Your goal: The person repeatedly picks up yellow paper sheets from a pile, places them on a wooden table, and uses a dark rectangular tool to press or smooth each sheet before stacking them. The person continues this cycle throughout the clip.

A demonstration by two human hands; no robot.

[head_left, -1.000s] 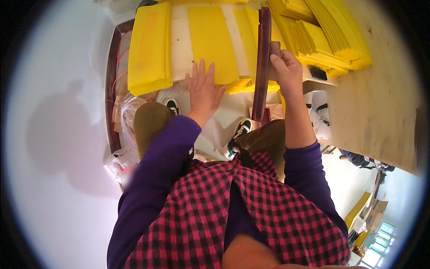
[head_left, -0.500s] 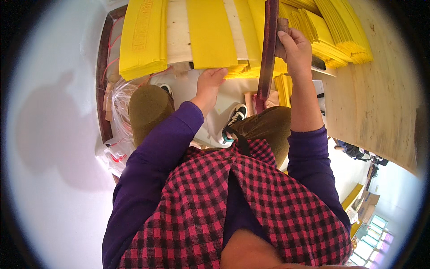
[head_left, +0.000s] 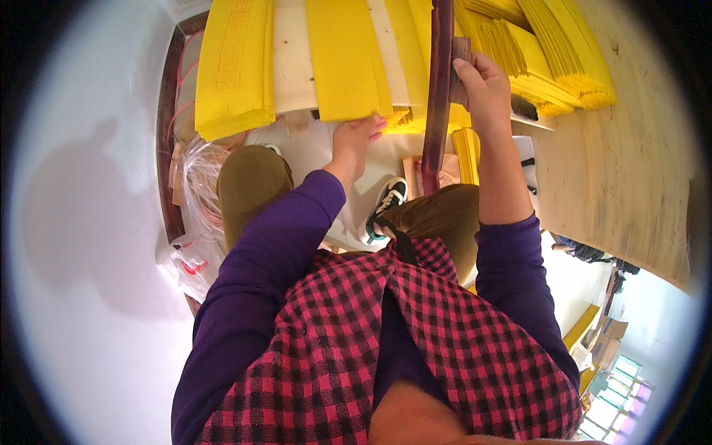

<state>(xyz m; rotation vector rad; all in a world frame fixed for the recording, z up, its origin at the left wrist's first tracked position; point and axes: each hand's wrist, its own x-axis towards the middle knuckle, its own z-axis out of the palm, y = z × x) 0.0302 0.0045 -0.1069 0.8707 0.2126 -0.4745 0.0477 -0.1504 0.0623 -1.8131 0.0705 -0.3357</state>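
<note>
Right hand [head_left: 487, 93]: grip clenched around short wooden handle [head_left: 460, 50] of long dark-red bar [head_left: 439, 89]; bar runs lengthwise, just right of middle yellow sheet [head_left: 347, 63]. Sheet lies on pale wooden counter [head_left: 294, 63]. Left hand [head_left: 352, 144]: fingers at sheet's near edge, right corner; cannot tell if grip pinches it. Yellow stack [head_left: 233, 70] left, more yellow stacks [head_left: 567, 48] right of bar.

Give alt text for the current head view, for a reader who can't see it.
A person's right hand grips a long dark red bar by its brown block; the left hand is at the near edge of a yellow sheet on a pale board. Yellow stacks lie left and right.
</note>
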